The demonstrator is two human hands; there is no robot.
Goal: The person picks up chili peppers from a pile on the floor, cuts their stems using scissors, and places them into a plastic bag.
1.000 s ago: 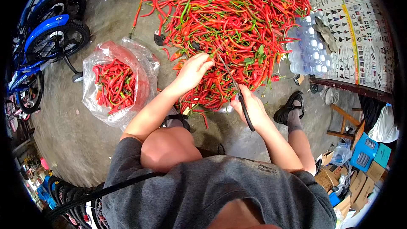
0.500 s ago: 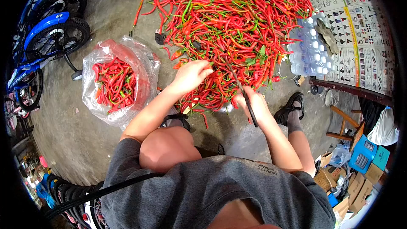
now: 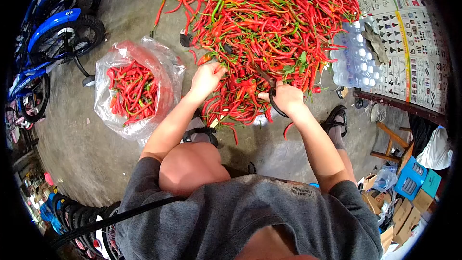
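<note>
A wide heap of red chilies (image 3: 269,24) with green stems lies on the floor in front of me. At its near left edge is my left hand (image 3: 207,81), fingers pinched together; what they hold, if anything, is too small to name. My right hand (image 3: 287,98) grips dark-handled scissors (image 3: 271,86) over the near side of the heap, the blades pointing up and left into the chilies. A clear plastic bag (image 3: 171,67) stands open to the left, with red chilies (image 3: 134,91) inside. One loose chili (image 3: 288,130) lies on the floor below my right hand.
Blue bicycles (image 3: 55,26) stand at the left. Shrink-wrapped bottles (image 3: 356,58) with a glove (image 3: 375,43) on top are right of the heap, beside a printed sheet (image 3: 414,38). A wooden stool (image 3: 392,142) and cardboard boxes (image 3: 406,219) are at the lower right, tires (image 3: 82,219) at the lower left.
My left hand has moved left, away from the scissors. The right hand has moved up a little with the scissors. A loose chili now lies on the floor below it.
</note>
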